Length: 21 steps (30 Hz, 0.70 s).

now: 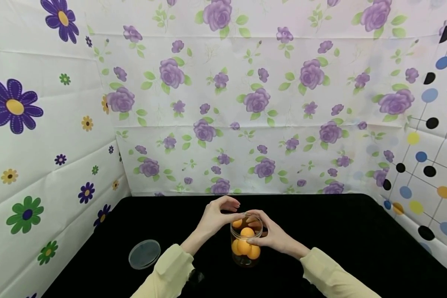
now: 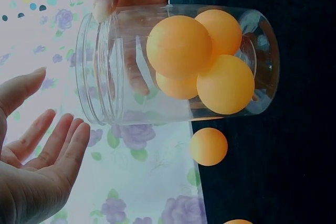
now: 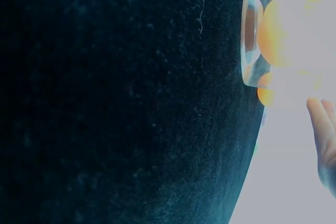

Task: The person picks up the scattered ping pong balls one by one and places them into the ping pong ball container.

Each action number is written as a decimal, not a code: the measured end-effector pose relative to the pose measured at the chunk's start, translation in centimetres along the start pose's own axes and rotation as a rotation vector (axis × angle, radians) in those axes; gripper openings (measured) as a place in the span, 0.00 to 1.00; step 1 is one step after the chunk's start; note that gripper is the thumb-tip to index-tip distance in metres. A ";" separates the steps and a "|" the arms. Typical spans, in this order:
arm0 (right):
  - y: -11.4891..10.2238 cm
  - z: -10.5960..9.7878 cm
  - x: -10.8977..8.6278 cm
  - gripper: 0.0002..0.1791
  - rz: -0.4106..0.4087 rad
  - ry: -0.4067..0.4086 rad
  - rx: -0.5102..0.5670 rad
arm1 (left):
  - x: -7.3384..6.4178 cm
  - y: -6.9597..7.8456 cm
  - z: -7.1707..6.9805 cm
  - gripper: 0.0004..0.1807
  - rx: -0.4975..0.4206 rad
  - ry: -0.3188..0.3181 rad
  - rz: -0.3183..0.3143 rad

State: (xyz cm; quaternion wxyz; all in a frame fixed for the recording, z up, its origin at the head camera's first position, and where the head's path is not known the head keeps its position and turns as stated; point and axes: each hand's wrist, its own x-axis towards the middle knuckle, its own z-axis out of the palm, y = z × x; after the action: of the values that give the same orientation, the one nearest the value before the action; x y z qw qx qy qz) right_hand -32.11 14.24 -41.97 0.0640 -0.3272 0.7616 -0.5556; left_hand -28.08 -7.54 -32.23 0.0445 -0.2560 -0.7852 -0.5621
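Note:
A clear jar (image 1: 246,259) stands upright on the black tabletop with several orange balls (image 1: 244,246) inside, probably table tennis balls. My right hand (image 1: 277,236) grips it from the right, thumb on the near side and fingers behind the neck. At the jar's mouth is my left hand (image 1: 217,215), its thumb at the rim in the head view and its fingers loosely bent. Seen in the left wrist view, the left hand (image 2: 47,171) holds nothing and stays apart from the open, threaded mouth. Another orange ball (image 2: 208,146) shows beyond the jar's side there.
A round clear lid (image 1: 144,254) lies on the table at the left, near the left forearm. One more ball (image 2: 238,222) peeks in at the bottom of the left wrist view. Patterned cloth walls (image 1: 246,103) enclose the black table (image 1: 339,231) at the back and sides.

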 end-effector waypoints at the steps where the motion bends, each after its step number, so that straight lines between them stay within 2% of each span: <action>1: -0.1 0.0 0.0 0.34 0.001 -0.001 0.003 | -0.1 0.1 0.0 0.14 0.005 0.003 -0.002; 5: -0.7 0.1 -0.1 0.33 0.005 -0.010 0.023 | -0.1 0.1 -0.3 0.14 0.006 0.026 0.009; 12: -3.1 0.2 -0.6 0.35 0.010 -0.037 0.046 | 0.2 -0.6 -1.1 0.14 -0.028 0.076 0.007; 21: -3.5 0.2 -0.7 0.35 -0.009 -0.043 0.040 | 1.2 -4.7 -1.8 0.16 0.030 0.125 -0.023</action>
State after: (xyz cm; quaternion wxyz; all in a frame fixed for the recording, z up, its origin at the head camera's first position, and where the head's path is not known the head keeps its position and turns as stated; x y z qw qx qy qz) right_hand -30.01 13.88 -39.16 0.0843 -0.3411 0.7475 -0.5637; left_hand -31.63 -9.85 -35.22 0.0907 -0.2107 -0.7920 -0.5657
